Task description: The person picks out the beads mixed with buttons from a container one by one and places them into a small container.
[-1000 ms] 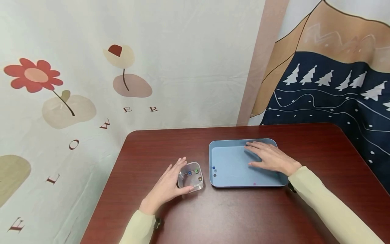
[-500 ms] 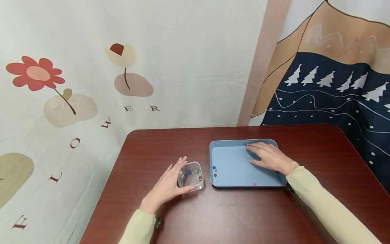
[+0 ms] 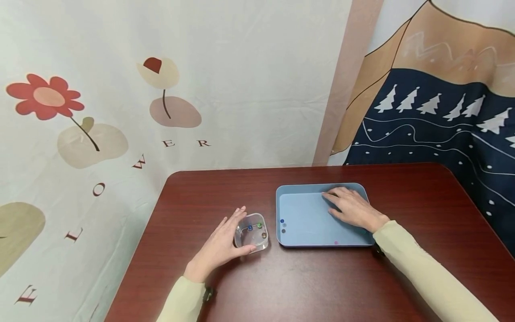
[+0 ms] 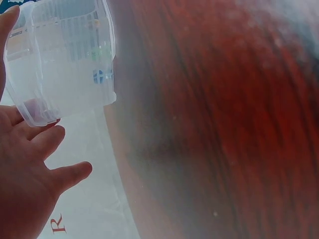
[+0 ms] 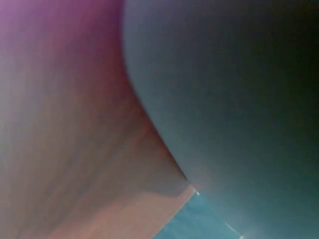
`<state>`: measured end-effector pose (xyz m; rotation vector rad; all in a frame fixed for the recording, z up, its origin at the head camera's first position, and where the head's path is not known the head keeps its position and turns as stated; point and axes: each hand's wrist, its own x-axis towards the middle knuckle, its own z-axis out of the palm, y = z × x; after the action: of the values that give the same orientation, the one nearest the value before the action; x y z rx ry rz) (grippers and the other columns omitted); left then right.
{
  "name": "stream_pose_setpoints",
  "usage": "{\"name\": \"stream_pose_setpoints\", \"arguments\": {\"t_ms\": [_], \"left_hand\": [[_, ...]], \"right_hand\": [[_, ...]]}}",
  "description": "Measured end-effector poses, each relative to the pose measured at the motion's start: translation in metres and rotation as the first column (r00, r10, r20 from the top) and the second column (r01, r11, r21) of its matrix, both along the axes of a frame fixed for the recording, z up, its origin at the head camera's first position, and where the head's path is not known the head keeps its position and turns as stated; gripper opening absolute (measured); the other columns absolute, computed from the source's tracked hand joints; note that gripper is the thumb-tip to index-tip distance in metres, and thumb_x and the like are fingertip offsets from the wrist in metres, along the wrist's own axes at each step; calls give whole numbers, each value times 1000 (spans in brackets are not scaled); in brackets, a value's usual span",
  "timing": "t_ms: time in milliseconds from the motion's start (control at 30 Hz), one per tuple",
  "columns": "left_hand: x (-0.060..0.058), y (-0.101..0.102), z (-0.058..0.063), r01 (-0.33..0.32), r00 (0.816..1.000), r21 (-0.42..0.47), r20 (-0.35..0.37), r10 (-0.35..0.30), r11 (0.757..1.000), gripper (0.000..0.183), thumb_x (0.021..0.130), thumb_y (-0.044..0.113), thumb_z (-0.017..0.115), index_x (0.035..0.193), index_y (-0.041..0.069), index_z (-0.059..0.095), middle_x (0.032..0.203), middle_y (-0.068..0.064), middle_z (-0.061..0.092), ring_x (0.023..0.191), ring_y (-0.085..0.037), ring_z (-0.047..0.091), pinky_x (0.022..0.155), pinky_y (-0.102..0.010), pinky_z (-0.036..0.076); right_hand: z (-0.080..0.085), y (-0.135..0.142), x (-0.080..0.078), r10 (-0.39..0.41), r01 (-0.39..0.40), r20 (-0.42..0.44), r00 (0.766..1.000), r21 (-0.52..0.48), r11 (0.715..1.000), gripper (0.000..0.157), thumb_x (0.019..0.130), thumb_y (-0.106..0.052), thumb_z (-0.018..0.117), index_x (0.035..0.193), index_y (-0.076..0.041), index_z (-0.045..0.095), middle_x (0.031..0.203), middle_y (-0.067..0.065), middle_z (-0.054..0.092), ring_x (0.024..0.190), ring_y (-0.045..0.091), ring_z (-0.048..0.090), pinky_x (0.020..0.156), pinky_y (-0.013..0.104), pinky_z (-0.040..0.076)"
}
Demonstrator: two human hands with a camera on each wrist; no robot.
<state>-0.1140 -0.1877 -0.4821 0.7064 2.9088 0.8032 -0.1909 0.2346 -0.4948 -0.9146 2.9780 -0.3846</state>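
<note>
My left hand (image 3: 217,246) holds a clear plastic box (image 3: 257,243) from its left side, thumb at the near side and fingers toward the far side. Inside the box lie a blue marble (image 3: 250,228), a green marble (image 3: 259,225) and a brownish marble (image 3: 263,235). The left wrist view shows the box (image 4: 70,64) against the fingers. My right hand (image 3: 352,208) is low in a light blue tray (image 3: 303,212), fingers bent downward, thumb apart from the index finger. What lies beneath its palm is hidden. The right wrist view is mostly blurred skin and tray.
By the tray's left wall lie a dark blue ball (image 3: 282,221), a pale ball (image 3: 284,225) and a dark ball (image 3: 283,231). A pink ball (image 3: 336,243) sits at its near edge. Beneath everything is a reddish-brown table (image 3: 297,281), with printed curtains (image 3: 257,89) behind.
Inside the tray, my right hand has shifted slightly left and its fingers have bent more, while the forearm swung left. My left hand and the box have stayed put.
</note>
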Motion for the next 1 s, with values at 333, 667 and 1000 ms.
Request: {"name": "stream_pose_setpoints", "arguments": {"t_ms": [333, 667, 1000], "left_hand": [[0, 0, 0, 2, 1000, 8, -7, -1, 1000, 100, 80, 55, 84, 155, 3, 44, 166, -6, 36, 154, -25, 28, 122, -57, 25], [1, 0, 0, 1, 1000, 12, -14, -1, 1000, 100, 80, 55, 84, 155, 3, 44, 166, -7, 37, 154, -26, 29, 121, -58, 26], [1, 0, -1, 0, 1000, 18, -13, 1, 1000, 99, 80, 54, 84, 154, 2, 44, 165, -7, 37, 153, -27, 30, 122, -58, 25]], "right_hand": [[-4, -5, 1, -20, 20, 8, 1000, -60, 998, 48, 98, -19, 71, 143, -3, 60, 143, 17, 60, 134, 38, 53, 110, 65, 39], [-3, -4, 3, 10, -12, -25, 1000, -80, 997, 41, 94, -12, 77, 134, -7, 69, 132, 13, 68, 128, 37, 58, 108, 64, 42], [-4, -3, 4, 9, -14, -48, 999, -103, 995, 32, 90, -11, 81, 121, -12, 77, 120, 8, 73, 123, 35, 61, 107, 66, 40]]}}
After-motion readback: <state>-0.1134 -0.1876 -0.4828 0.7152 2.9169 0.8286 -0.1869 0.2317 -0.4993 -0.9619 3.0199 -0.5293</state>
